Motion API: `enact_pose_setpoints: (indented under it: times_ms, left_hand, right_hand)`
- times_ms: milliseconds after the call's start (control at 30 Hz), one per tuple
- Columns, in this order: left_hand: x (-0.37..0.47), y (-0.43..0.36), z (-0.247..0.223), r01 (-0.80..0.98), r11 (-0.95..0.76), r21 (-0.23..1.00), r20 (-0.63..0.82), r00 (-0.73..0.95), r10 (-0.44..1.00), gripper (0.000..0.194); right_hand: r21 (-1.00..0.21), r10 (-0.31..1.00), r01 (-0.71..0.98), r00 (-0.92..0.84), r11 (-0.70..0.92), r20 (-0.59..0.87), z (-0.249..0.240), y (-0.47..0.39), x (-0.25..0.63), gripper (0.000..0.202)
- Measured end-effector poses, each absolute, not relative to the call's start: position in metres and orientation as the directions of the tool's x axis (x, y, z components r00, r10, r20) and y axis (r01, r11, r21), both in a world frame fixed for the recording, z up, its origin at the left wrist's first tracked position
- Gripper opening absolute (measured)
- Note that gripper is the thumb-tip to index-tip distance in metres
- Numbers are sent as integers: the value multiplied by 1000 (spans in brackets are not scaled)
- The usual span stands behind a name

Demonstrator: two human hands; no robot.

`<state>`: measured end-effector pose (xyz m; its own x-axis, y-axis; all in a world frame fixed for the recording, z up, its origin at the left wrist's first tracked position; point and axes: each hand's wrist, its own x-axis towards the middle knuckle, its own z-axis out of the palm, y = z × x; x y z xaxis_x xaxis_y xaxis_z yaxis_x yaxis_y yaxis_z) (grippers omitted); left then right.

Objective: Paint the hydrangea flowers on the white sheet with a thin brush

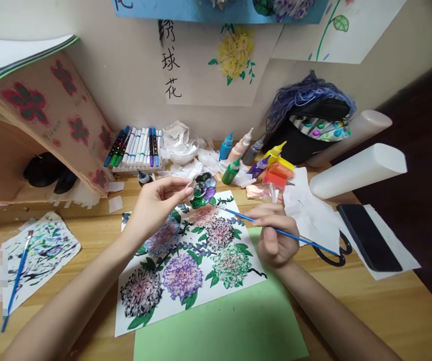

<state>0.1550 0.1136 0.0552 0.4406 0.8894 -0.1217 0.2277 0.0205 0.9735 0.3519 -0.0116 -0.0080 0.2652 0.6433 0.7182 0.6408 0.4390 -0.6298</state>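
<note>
My left hand (pixel 163 200) pinches the edge of a small paint palette (pixel 202 190) and keeps it raised over the far side of the artwork. Black, blue, purple and green paint fill its wells. Between the fingers of my right hand (pixel 279 233) is a thin blue paintbrush (pixel 287 233), its tip at the palette's lower right edge by the green paint. Below both hands lies a white sheet (pixel 125 323) with several ruffled flowers in purple, black, green and pink, plus painted leaves and dark stems.
Green paper (pixel 219 331) lies under the sheet. Paint bottles (pixel 232 171), markers (pixel 136 148) and torn paper (pixel 180 145) line the back. Scissors (pixel 332 253), a black phone (pixel 370 236) and a white bottle (pixel 358 170) are right; another brush (pixel 19 276) rests on a paint-smeared tissue (pixel 53 245) left.
</note>
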Motion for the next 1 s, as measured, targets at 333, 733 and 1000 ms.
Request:
enact_pose_setpoints:
  times_ms: [333,733,1000]
  left_hand:
    - [156,112,58,224,27,974,-128,449,884,30]
    - [153,118,61,182,67,981,-132,375,918,31]
    - [152,119,61,197,56,979,-127,368,921,28]
  right_hand:
    - [-672,706,548,193,499,682,-8,-4,345,19]
    - [-806,637,506,520,307,569,-49,2,371,17]
    - [-755,719,603,402,259,568,-52,1,372,16]
